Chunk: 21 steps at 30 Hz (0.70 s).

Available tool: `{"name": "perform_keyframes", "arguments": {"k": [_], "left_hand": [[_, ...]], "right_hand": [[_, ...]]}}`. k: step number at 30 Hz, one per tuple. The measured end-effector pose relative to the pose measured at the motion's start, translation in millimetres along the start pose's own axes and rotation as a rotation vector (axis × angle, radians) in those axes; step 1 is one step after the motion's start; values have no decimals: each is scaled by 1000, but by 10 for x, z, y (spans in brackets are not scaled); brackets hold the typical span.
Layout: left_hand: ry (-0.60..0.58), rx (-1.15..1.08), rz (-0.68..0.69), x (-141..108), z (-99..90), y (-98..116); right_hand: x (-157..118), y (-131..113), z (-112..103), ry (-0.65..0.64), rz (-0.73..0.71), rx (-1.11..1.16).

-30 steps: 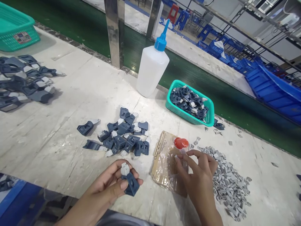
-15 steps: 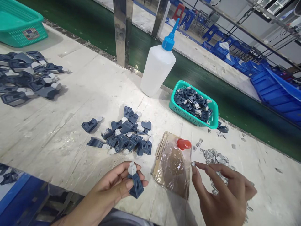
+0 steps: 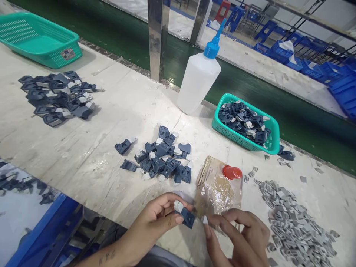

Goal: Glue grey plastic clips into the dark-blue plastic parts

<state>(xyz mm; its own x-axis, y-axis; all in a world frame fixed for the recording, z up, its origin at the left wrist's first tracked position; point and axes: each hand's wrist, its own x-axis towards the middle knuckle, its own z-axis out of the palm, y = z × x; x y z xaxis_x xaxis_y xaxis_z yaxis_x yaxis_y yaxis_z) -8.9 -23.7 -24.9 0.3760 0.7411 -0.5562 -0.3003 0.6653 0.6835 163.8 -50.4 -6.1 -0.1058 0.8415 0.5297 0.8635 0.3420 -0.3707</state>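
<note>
My right hand (image 3: 244, 237) has come back from the grey clip pile (image 3: 294, 222), pinching a small grey clip (image 3: 205, 220) beside the dark blue part (image 3: 187, 217) gripped in my left hand (image 3: 155, 226).

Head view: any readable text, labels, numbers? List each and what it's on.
Sticker on the large teal basket: print too small and blurred to read.
Dark marks on the left forearm: too blurred to read.
Squeeze bottle, red cap, dark blue parts: no text visible.

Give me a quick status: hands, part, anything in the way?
Left hand grips blue part. Right hand pinches small grey piece beside it. Nothing between them.
</note>
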Motion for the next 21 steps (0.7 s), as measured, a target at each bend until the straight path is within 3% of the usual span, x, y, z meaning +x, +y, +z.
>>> {"name": "perform_keyframes", "arguments": {"k": [6,16,21], "left_hand": [[11,15,9,-28,-18,6],[-13,29,28,-30,-23,26],[5,-29,32,-28,-41,18]], "right_hand": [[-36,-91,137,-36,36,94],[-78,-117,164,-82,32,96],[-193,-176,169,-160,79,218]]}}
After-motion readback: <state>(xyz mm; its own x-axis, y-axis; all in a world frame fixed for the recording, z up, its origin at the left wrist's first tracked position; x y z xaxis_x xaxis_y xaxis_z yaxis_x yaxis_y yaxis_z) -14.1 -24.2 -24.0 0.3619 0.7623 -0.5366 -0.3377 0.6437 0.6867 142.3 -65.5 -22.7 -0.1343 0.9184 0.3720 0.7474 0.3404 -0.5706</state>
